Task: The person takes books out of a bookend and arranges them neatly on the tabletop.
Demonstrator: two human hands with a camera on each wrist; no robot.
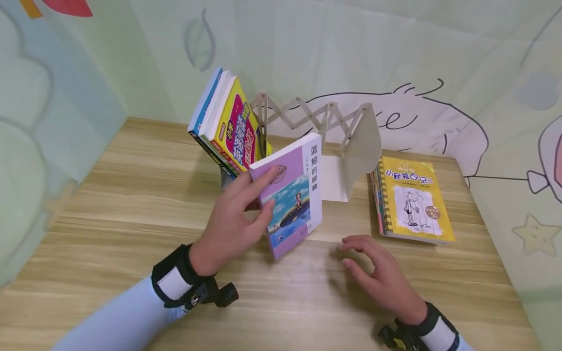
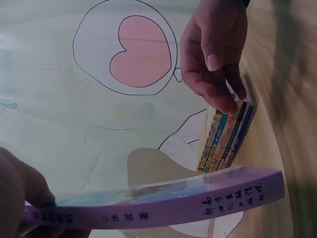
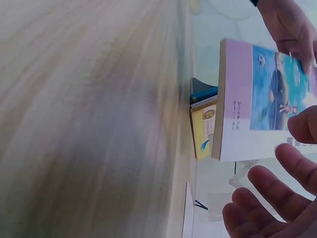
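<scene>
My left hand (image 1: 239, 222) grips a purple and white paperback book (image 1: 287, 197) by its left edge, thumb on the front cover. The book is held tilted in front of an expandable metal book rack (image 1: 362, 141); its purple spine (image 2: 163, 208) shows in the left wrist view. Several books lean at the rack's left end, a yellow one (image 1: 237, 126) in front. My right hand (image 1: 382, 275) hovers over the table to the right of the held book, fingers loosely bent and holding nothing. In the right wrist view its fingers (image 3: 270, 193) are spread near the book.
A stack of books topped by a yellow comic book (image 1: 414, 200) lies on the wooden table (image 1: 131, 195), right of the rack. A printed cloth backdrop (image 1: 307, 44) stands behind and on both sides. The rack's right end plate (image 1: 364, 146) stands upright beside the stack.
</scene>
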